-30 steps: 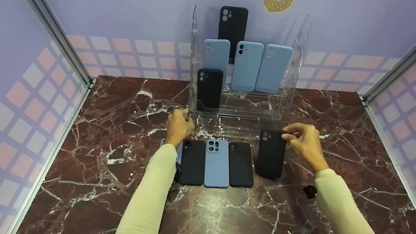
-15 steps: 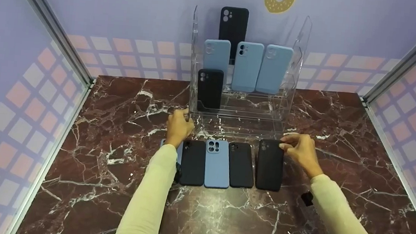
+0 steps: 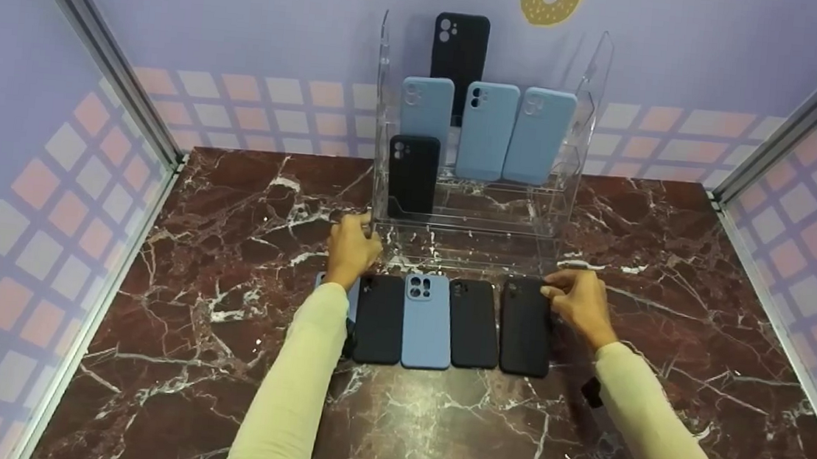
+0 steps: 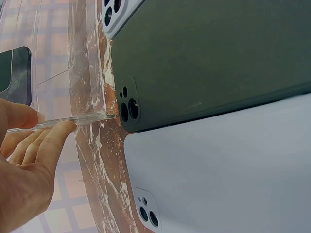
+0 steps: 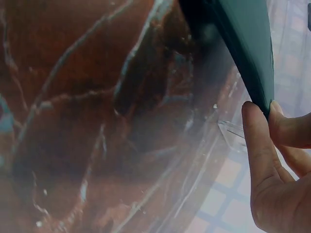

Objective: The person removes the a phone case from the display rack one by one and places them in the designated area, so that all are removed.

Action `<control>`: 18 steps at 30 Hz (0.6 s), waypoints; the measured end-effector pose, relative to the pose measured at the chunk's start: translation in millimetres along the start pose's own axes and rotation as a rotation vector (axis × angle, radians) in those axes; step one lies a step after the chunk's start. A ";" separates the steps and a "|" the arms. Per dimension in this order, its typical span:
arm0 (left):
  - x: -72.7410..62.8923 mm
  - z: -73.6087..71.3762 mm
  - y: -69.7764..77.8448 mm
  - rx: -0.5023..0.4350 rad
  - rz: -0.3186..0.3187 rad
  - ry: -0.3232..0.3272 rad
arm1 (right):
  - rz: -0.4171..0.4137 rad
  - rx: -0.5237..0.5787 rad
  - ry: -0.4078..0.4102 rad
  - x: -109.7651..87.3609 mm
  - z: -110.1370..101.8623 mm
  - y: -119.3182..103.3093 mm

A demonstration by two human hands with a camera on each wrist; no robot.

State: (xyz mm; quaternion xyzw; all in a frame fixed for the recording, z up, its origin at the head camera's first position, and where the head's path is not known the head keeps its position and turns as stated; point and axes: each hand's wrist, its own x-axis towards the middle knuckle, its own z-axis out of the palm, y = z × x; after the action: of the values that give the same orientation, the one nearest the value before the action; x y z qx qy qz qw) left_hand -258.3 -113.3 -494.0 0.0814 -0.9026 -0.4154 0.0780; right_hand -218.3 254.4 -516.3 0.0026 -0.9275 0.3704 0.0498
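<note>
Between thumb and fingers, my right hand (image 3: 579,304) pinches the top right corner of a black phone case (image 3: 525,332), at the right end of a row on the table. The right wrist view shows that case (image 5: 248,53) tilted, its corner between the fingertips. My left hand (image 3: 353,250) grips the front left edge of a clear acrylic display stand (image 3: 475,229); in the left wrist view, thumb and fingers pinch the clear panel (image 4: 92,117). Left of the held case lie a black case (image 3: 474,328), a blue case (image 3: 427,327), another black case (image 3: 379,323) and a light case (image 4: 218,170) partly under my left arm.
On the stand's tiers lean a black case (image 3: 460,49) at the top, three light blue cases (image 3: 487,129) in the middle and a black case (image 3: 413,174) lower left. The brown marbled table (image 3: 239,303) meets patterned walls (image 3: 249,23) at the back and sides.
My right hand has brought the black case down and toward me, then slightly left, beside the row. My left hand has stayed on the stand.
</note>
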 end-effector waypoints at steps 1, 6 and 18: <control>-0.1 0.0 0.3 0.002 0.001 0.001 | 0.008 0.001 0.000 0.2 1.4 0.6; -0.4 1.1 0.8 -0.002 -0.003 0.014 | 0.016 -0.005 0.000 0.9 7.1 2.6; 0.2 1.0 0.7 0.007 -0.008 -0.004 | 0.030 -0.005 -0.021 3.4 15.5 4.9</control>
State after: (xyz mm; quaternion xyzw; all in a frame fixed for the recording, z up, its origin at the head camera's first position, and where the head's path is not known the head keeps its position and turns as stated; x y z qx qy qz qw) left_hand -258.8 -112.2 -494.1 0.0841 -0.9040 -0.4125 0.0741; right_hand -223.3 247.5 -530.5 -0.0075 -0.9288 0.3688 0.0343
